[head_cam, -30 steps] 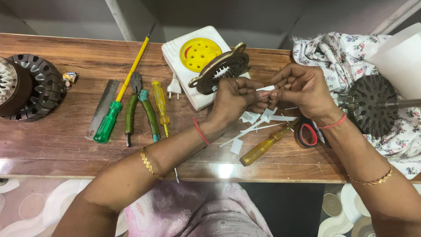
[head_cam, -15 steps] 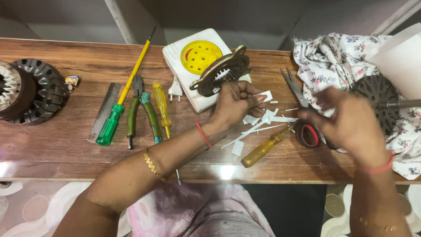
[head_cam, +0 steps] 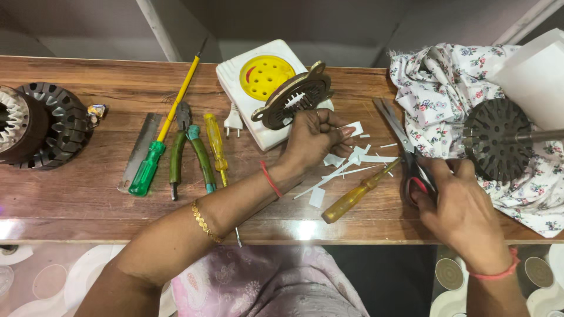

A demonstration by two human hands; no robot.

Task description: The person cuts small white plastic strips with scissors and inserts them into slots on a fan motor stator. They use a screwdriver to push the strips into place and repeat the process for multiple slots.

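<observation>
The scissors (head_cam: 405, 149) lie on the wooden bench (head_cam: 70, 205), blades open, pointing away from the person. The right hand (head_cam: 461, 205) curls over their red-lined handles, fingers closed on the loops. Just left of the scissors lie white paper scraps (head_cam: 346, 158), and the left hand (head_cam: 314, 138) pinches one strip beside them. A yellow-handled screwdriver (head_cam: 352, 196) lies below the scraps, near the scissors. Right of the scissors, a dark slotted rotor (head_cam: 496, 138) rests on floral cloth (head_cam: 446, 82). Farther left, pliers (head_cam: 191, 152) lie on the bench.
</observation>
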